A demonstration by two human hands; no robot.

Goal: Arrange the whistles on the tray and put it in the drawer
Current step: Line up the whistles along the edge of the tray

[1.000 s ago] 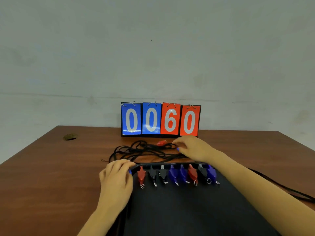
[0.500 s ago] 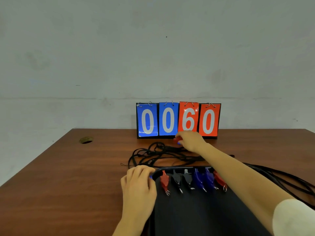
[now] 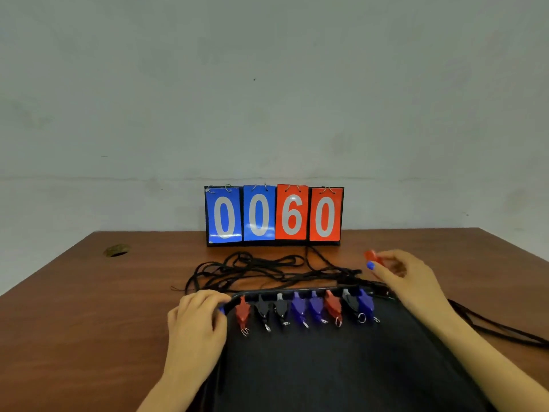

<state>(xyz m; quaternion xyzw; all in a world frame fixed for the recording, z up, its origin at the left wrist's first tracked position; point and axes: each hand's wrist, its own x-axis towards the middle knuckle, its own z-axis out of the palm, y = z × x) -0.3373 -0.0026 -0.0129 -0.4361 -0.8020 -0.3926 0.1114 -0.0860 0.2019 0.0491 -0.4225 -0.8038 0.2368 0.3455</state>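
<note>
A: Start close in. What is the left hand [image 3: 194,318] doing?

B: It rests on the near left corner of the black tray [image 3: 341,367], fingers curled over the rim and steadying it. The tray lies flat on the tabletop [image 3: 89,307], its long side running left to right.

A: And the whistles already placed?

B: Eight of them sit in a row of whistles [image 3: 306,307] along the tray's far edge: red, two black, two purple-blue, red, black, blue. Each has its long axis running near to far, with the metal ring end toward the person and the mouthpiece toward the far rim.

A: How would you expect them to handle?

B: Light and rigid, I'd judge, being small plastic shells, smooth enough to slip. A pinch across the flat sides should hold. The nuisance is the cords: the tangle of black lanyards [image 3: 252,269] beyond the tray looks limp and likely to drag or snag.

A: The right hand [image 3: 407,275]?

B: Raised just past the tray's right far corner, fingertips pinching a red whistle [image 3: 372,256]. It is blurred, so which way it points I cannot tell.

A: Where should it go?

B: Probably at the right end of the row, turned to match the others. Farthest back, a flip scoreboard [image 3: 274,215] stands reading 0060.
</note>
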